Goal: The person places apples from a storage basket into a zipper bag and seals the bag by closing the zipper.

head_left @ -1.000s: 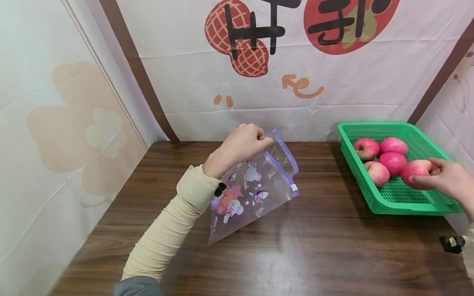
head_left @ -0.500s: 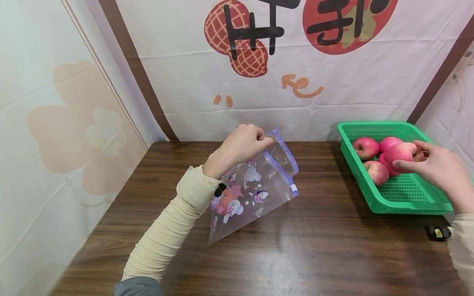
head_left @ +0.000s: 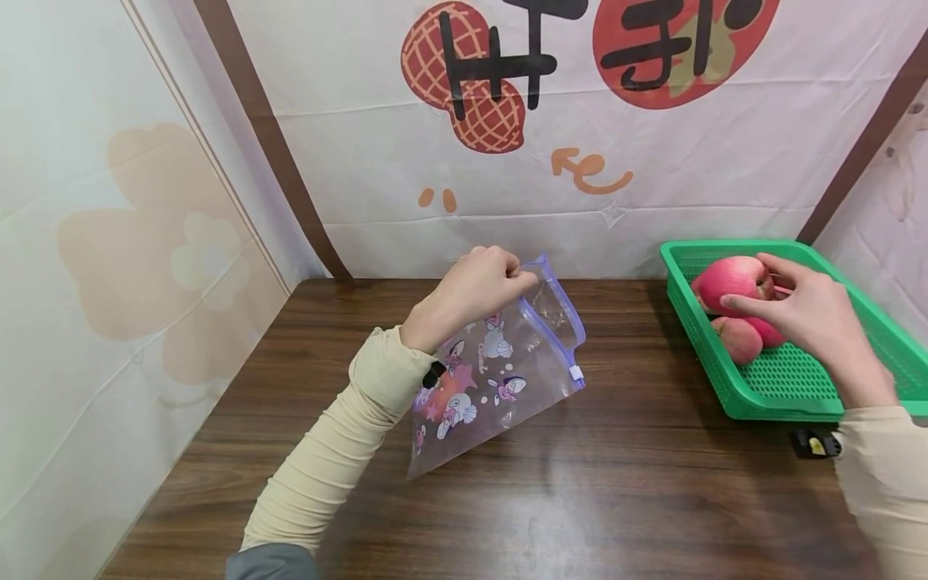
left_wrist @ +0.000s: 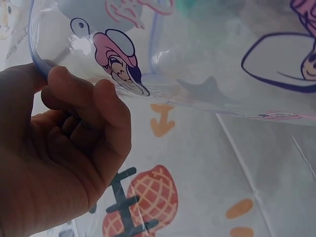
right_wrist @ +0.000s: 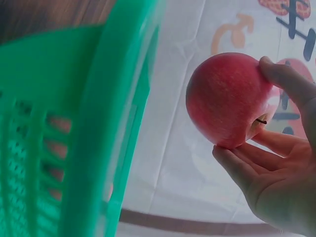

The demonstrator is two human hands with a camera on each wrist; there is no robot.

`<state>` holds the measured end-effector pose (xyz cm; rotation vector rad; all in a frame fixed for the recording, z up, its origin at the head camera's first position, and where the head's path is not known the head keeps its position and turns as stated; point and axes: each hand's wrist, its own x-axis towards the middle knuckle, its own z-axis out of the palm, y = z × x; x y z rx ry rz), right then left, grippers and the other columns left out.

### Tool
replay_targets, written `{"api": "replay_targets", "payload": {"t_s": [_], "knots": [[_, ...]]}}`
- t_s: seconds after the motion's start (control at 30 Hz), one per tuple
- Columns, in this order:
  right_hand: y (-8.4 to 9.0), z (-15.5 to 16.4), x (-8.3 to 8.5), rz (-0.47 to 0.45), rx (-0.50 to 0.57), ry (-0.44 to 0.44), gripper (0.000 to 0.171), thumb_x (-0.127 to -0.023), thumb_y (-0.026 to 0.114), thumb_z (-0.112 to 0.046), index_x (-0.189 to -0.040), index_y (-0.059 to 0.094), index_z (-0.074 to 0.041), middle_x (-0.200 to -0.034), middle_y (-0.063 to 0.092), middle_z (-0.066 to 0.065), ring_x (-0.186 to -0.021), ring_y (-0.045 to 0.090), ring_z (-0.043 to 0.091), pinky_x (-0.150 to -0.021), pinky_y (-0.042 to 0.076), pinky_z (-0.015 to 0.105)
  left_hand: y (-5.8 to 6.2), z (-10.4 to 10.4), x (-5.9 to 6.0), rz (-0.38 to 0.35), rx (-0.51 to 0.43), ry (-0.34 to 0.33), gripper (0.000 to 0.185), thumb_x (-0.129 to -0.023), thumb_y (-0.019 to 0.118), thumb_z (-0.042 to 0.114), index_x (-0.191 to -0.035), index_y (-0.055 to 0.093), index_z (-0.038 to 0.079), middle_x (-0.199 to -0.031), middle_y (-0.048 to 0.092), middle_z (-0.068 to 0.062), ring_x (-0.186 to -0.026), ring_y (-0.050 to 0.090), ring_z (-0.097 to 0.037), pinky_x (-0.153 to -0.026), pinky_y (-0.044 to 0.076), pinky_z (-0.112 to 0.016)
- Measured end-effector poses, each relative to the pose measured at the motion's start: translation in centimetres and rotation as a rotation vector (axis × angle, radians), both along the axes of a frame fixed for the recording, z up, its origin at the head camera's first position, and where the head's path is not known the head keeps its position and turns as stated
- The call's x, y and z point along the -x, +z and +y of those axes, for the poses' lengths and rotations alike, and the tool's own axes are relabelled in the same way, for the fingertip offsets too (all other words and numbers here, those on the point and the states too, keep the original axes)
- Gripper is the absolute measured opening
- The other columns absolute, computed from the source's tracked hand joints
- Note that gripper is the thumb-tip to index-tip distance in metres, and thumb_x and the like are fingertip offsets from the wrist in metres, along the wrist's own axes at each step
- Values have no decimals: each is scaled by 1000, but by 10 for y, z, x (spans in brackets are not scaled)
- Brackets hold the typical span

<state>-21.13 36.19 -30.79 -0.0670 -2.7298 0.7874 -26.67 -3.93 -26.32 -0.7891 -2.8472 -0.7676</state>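
Looking down from the head view, the left hand pinches the top edge of a clear zip bag printed with cartoon figures, its lower corner resting on the wooden surface. At three o'clock from the bag stands a green basket; above its near-left corner the right hand grips a red apple in curled fingers, with other apples lying in the basket beneath. Black brush-like characters on the backdrop cannot be read fully; an orange arrow sits beneath them. Compared with a second ago, the apple has left the basket's right side and travelled up and toward nine o'clock, nearer the bag, which has stayed put.

From the left wrist, curled fingers clamp the bag's blue-edged rim; a pink-capped cartoon face shows on the film.

From the right wrist, thumb and fingertips cradle the apple, stem toward the palm, clear of the basket wall at nine o'clock.
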Motion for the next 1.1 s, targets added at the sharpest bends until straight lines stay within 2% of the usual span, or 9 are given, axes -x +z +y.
{"api": "replay_targets", "payload": {"t_s": [0.23, 0.37, 0.43, 0.57, 0.6, 0.67, 0.9, 1.1], "knots": [[9, -24, 4, 19, 64, 48, 50, -79, 76, -55, -119, 60, -28, -89, 57, 2, -85, 52, 6, -64, 40, 24, -1, 0, 0, -1, -1, -2, 34, -83, 53, 29, -56, 36, 17, -52, 31, 8, -48, 34, -6, -49, 27, -25], [12, -40, 7, 47, 85, 81, 45, -80, 76, -53, -113, 61, -28, -88, 54, 3, -83, 53, 9, -62, 43, 25, -1, 0, 1, 0, 0, -3, 34, -84, 54, 28, -56, 36, 17, -52, 32, 8, -48, 34, -7, -49, 27, -25], [12, -47, 9, 66, 81, 84, 42, -80, 76, -53, -110, 61, -29, -87, 53, 2, -81, 53, 9, -64, 41, 27, -1, 0, 1, 1, -2, -6, 35, -84, 54, 28, -56, 36, 17, -52, 31, 8, -48, 34, -7, -49, 27, -25], [13, -62, 13, 82, 121, 116, 44, -80, 77, -51, -117, 61, -33, -89, 54, 1, -79, 57, 8, -64, 44, 22, -1, 1, 0, -1, -7, -9, 34, -84, 54, 28, -56, 36, 17, -52, 32, 8, -48, 34, -7, -49, 28, -25], [14, -66, 14, 91, 118, 121, 45, -80, 77, -52, -119, 61, -34, -90, 54, 1, -81, 56, 8, -65, 41, 21, -1, 1, -1, -3, -7, -8, 34, -84, 53, 27, -56, 36, 17, -52, 32, 8, -47, 34, -7, -49, 27, -25], [16, -74, 15, 101, 138, 149, 46, -80, 77, -50, -119, 61, -32, -92, 54, 2, -83, 58, 10, -64, 43, 15, -1, 2, -1, -6, -10, -6, 34, -84, 53, 27, -56, 36, 17, -52, 32, 8, -47, 34, -7, -49, 27, -25], [20, -98, 16, 118, 166, 186, 55, -80, 78, -50, -128, 60, -30, -98, 57, 1, -94, 61, 13, -74, 43, 6, -2, 3, 0, 2, -11, -14, 35, -84, 53, 27, -56, 34, 17, -51, 30, 8, -46, 32, -6, -48, 26, -25], [20, -115, 19, 154, 140, 222, 49, -79, 78, -49, -121, 61, -29, -94, 57, 0, -88, 59, 15, -74, 43, 7, -2, 3, 0, 13, -6, -10, 35, -83, 53, 27, -55, 34, 18, -51, 30, 8, -46, 32, -6, -49, 26, -25]]}}
